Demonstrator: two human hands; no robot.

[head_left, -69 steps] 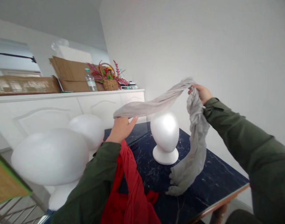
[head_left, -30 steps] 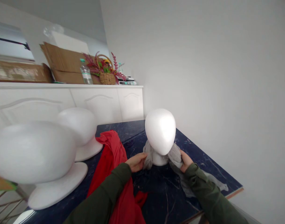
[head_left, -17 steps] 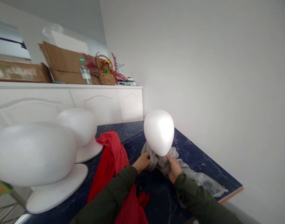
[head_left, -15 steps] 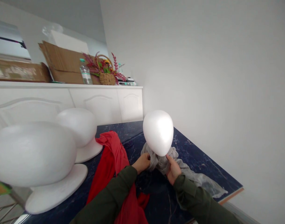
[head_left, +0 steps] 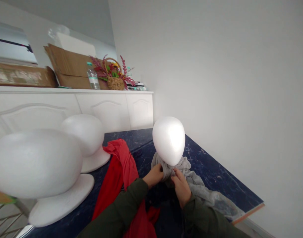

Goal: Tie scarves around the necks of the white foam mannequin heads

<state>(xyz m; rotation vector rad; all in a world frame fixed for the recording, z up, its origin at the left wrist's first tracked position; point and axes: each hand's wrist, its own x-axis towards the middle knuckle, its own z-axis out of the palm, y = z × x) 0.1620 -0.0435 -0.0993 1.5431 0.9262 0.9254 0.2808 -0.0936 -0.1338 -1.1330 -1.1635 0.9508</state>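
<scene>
A white mannequin head (head_left: 169, 140) stands upright on the table, a grey scarf (head_left: 199, 185) wound round its neck and trailing off to the right. At the left of the neck, my left hand (head_left: 154, 176) is closed on a fold of the scarf. My right hand (head_left: 181, 187) pinches the scarf at the front, just below the chin; its fingertips are partly hidden in the cloth. A red scarf (head_left: 120, 165) lies to the left, partly under my left sleeve. The base of the head is hidden by cloth and hands.
Two more white mannequin heads, a near one (head_left: 37, 162) and a farther one (head_left: 84, 134), stand on the left of the dark blue marbled table (head_left: 215, 172). Behind, a white cabinet (head_left: 111, 114) carries cardboard boxes (head_left: 69, 67), a water bottle (head_left: 93, 77) and a flower basket (head_left: 116, 83). A wall borders the right.
My right hand has shifted left and inward, from the right side of the neck to its front. My left hand has moved slightly right and down, still on the scarf.
</scene>
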